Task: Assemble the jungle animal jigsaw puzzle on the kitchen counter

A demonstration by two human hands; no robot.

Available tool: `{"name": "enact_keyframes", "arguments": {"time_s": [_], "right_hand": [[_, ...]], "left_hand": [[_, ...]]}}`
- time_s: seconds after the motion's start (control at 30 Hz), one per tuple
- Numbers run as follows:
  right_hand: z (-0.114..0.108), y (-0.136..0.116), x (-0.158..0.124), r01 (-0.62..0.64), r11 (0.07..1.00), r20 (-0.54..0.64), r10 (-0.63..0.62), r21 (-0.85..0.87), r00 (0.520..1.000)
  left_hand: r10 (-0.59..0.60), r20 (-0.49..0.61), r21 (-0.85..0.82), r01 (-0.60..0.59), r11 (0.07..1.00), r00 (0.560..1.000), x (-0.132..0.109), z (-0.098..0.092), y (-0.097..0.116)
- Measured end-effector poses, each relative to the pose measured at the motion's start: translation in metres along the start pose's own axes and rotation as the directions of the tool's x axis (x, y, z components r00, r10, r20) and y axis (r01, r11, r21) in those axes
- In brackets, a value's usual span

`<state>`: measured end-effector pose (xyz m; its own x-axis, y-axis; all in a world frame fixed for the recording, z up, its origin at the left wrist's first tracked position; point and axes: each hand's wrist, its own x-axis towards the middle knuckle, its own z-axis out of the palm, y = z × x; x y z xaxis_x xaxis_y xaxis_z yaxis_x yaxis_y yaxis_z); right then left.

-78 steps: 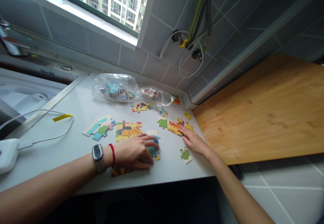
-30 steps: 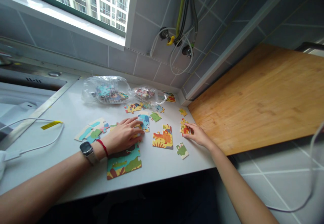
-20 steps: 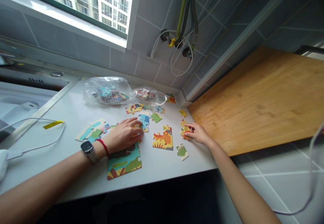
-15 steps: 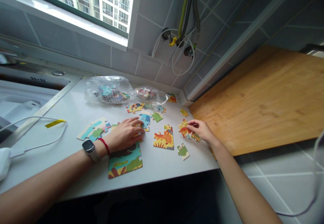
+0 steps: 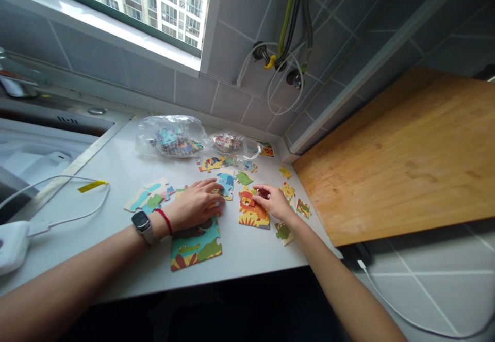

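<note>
**A:** Right hand [image 5: 275,201] first. Reaching in from the lower right, forearm slanting up and leftwards, wrist keeping low, fingers curling downwards.

**B:** Closing on what?

**A:** Pinching a small red-and-orange cardboard puzzle piece [image 5: 247,200] between thumb and forefinger, and pressing it flat, picture side up, onto the far end of the tall orange lion puzzle block [image 5: 253,218].

**B:** Pointing which way?

**A:** Hard telling for the piece, half hiding under the fingertips. Sitting just left of the knuckles, though, touching the thumb tip. As for the lion block: running lengthwise from near to far, head end lying farthest away.

**B:** And the left hand [image 5: 195,207]?

**A:** Lying palm down just left of the lion block, fingers spreading open and gripping nothing. Merely weighing on a joined patch of pieces, fingertips stopping short of the lion block. Wearing a dark square smartwatch [image 5: 141,224] and a thin red cord bracelet [image 5: 167,221].

**B:** Anything beside it?

**A:** Resting down-left of the lion block, a green-and-teal crocodile puzzle block [image 5: 196,246].
</note>
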<state>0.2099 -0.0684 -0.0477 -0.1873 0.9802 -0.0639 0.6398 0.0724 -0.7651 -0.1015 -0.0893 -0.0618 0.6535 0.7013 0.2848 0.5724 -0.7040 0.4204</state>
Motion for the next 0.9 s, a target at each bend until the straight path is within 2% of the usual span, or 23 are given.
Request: {"name": "enact_keyframes", "arguments": {"time_s": [0.37,0.5,0.53,0.6,0.67,0.73,0.9], "right_hand": [[-0.001,-0.007,0.000,0.088,0.977,-0.022,-0.094,-0.193,0.995],[0.006,-0.013,-0.016,0.181,0.915,-0.089,-0.227,-0.360,0.970],[0.010,-0.015,-0.023,0.213,0.887,-0.073,-0.264,-0.409,0.962],[0.020,-0.020,-0.037,0.256,0.847,0.038,-0.269,-0.466,0.962],[0.029,-0.023,-0.050,0.254,0.835,0.178,-0.190,-0.489,0.966],[0.035,-0.025,-0.059,0.227,0.836,0.255,-0.109,-0.500,0.961],[0.037,-0.027,-0.062,0.213,0.832,0.253,-0.091,-0.513,0.963]], "left_hand": [[0.012,-0.002,0.039,-0.012,0.999,1.000,0.000,0.002,-0.002],[0.028,-0.032,0.032,-0.027,0.999,0.999,0.000,0.002,-0.002],[0.029,-0.031,0.031,-0.028,0.999,0.999,-0.001,0.002,-0.002],[0.025,-0.019,0.035,-0.025,0.999,0.999,-0.001,0.002,-0.002],[0.023,-0.015,0.039,-0.022,0.999,1.000,-0.001,0.002,-0.002],[0.021,-0.017,0.040,-0.020,0.999,1.000,0.000,0.002,-0.001],[0.012,-0.005,0.039,-0.012,0.999,1.000,0.001,0.001,0.000]]}}
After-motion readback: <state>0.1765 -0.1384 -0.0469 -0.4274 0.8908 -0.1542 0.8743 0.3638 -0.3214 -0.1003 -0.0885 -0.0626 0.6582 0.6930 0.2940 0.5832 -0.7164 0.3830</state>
